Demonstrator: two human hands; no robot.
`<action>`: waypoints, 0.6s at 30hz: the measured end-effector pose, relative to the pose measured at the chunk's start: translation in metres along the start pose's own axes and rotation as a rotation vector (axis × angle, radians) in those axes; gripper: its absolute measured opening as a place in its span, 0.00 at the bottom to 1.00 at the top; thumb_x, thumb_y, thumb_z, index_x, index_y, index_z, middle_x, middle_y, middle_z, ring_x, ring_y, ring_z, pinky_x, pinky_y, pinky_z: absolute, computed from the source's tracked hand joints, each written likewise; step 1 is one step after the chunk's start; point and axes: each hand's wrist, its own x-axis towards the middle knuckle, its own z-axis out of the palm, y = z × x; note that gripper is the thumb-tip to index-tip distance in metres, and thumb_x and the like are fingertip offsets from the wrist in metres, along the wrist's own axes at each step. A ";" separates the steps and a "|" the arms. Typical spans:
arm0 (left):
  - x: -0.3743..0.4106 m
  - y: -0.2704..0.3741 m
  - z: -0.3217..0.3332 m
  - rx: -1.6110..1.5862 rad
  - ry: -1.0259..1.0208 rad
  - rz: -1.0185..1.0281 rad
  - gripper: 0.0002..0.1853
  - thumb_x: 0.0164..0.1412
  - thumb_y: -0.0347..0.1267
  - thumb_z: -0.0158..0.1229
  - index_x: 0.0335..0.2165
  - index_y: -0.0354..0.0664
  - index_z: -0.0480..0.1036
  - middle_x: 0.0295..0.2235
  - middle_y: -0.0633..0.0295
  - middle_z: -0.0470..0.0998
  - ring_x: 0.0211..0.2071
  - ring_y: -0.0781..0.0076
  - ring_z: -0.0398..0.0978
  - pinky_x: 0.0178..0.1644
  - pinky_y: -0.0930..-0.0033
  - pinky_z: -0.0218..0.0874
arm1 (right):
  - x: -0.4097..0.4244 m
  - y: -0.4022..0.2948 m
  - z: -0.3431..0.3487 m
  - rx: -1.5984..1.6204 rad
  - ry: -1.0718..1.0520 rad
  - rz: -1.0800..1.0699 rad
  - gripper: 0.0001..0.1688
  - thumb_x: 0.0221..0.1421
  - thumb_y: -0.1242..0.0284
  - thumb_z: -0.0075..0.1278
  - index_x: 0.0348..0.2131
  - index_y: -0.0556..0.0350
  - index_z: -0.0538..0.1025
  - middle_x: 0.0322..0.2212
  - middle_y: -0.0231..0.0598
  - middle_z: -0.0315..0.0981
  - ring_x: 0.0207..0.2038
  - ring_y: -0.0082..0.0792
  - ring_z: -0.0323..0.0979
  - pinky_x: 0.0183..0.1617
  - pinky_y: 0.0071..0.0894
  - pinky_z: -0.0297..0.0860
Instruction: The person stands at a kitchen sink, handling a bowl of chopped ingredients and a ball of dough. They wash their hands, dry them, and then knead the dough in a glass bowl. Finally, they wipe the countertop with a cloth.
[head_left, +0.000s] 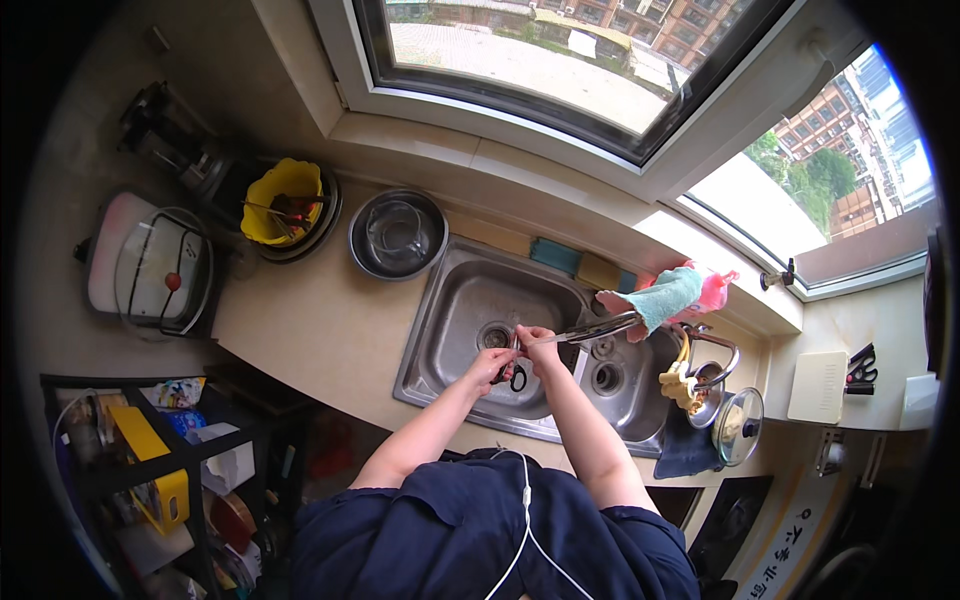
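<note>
Over the large basin of a stainless steel sink (450, 300), both my hands meet just beside the drain (495, 337). My left hand (491, 367) is closed on kitchen scissors (517, 378) with black handles, one loop showing below the fingers. My right hand (537, 345) is up against the blades, its fingertips pinched together; whether they grip the blades or something small there is too small to tell. The faucet's metal spout (600, 328) reaches in from the right, close to my right hand. A green cloth (667, 294) drapes over its base.
Left of the sink stand a metal bowl (360, 255) with a clear bowl inside and a yellow basin (259, 196) holding utensils. Sponges (598, 271) lie along the back edge. At right are the smaller basin (637, 420), a glass lid (739, 435) and a dark cloth (679, 454).
</note>
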 end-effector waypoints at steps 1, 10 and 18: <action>0.000 0.000 -0.001 -0.019 0.012 -0.011 0.11 0.63 0.37 0.53 0.29 0.42 0.73 0.19 0.72 0.69 0.17 0.84 0.66 0.20 0.81 0.59 | 0.000 0.000 0.000 -0.011 0.059 -0.013 0.14 0.55 0.68 0.55 0.33 0.65 0.75 0.27 0.37 0.75 0.27 0.27 0.74 0.33 0.27 0.72; 0.029 0.001 -0.006 -0.101 0.023 0.025 0.07 0.62 0.28 0.49 0.33 0.38 0.72 0.24 0.64 0.75 0.22 0.80 0.70 0.22 0.83 0.55 | -0.046 -0.060 -0.001 -0.590 -0.210 -0.305 0.07 0.44 0.80 0.55 0.28 0.68 0.79 0.17 0.40 0.75 0.20 0.23 0.73 0.25 0.21 0.70; 0.060 0.005 0.022 -0.130 -0.043 0.001 0.08 0.61 0.25 0.43 0.31 0.39 0.70 0.22 0.62 0.73 0.18 0.77 0.68 0.20 0.79 0.56 | -0.054 -0.062 -0.015 -0.451 -0.175 -0.311 0.09 0.45 0.78 0.56 0.28 0.67 0.78 0.19 0.40 0.76 0.21 0.24 0.74 0.26 0.24 0.71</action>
